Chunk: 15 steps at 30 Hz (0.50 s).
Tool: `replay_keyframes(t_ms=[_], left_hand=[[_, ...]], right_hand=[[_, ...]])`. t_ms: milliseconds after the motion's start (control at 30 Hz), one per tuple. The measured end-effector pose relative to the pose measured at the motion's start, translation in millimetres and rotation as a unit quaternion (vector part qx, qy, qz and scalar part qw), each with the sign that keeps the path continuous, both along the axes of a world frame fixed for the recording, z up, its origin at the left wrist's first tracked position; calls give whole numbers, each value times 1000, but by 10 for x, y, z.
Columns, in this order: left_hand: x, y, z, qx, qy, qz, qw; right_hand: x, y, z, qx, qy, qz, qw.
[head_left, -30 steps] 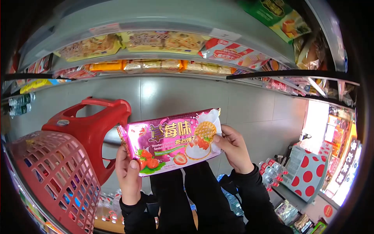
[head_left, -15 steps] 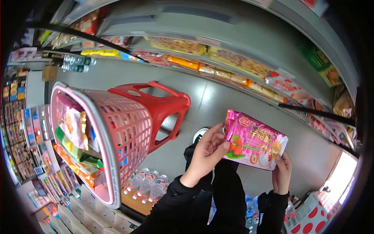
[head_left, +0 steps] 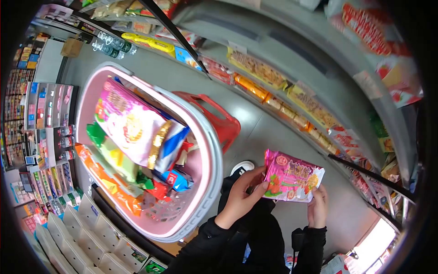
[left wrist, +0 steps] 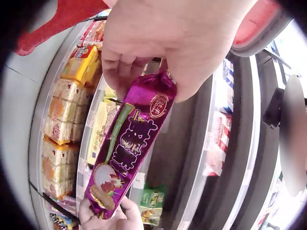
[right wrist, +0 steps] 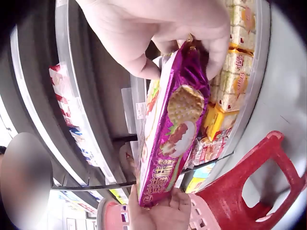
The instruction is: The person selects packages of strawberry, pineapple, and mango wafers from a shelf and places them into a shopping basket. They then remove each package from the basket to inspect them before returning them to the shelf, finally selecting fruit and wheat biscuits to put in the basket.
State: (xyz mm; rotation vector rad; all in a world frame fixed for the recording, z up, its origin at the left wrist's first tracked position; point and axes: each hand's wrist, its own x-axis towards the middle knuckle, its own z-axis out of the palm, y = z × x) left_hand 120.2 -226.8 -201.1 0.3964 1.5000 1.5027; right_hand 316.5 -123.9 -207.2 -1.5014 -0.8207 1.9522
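Observation:
A pink-and-purple packet of strawberry sandwich biscuits is held up in front of the person, over the floor. My left hand pinches its left end, thumb on the printed front. At the opposite end, my right hand grips the lower right corner. The left wrist view shows the packet's narrow purple side, its crimped end tucked under the left fingers. Left of the hands is a pink basket holding a similar pink packet, an orange packet and other snacks.
A red plastic stool stands behind the basket. Shelves of packaged snacks run along the upper right. White tiered trays sit at the lower left, and bottled water stands on the floor farther off.
The view has swung left, bringing the basket's inside into sight. Both hands keep hold of the biscuit packet, which now sits farther right in view, tilted down to the right.

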Motion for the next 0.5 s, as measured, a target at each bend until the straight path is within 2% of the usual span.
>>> replay_keyframes(t_ms=[67,133,267,400,500], left_hand=[[18,-50,184,16,4,-2,1000],[78,-83,396,-5,-57,18,998],[184,-139,769,21,-116,7,993],[231,-114,1123,34,-147,-22,988],[241,-59,1278,40,-131,-46,989]], right_hand=[[-10,26,238,11,-5,9,1000],[18,40,494,16,-20,18,999],[120,29,1001,40,-34,35,998],[292,10,1316,52,-47,48,996],[337,-17,1454,60,-44,26,997]])
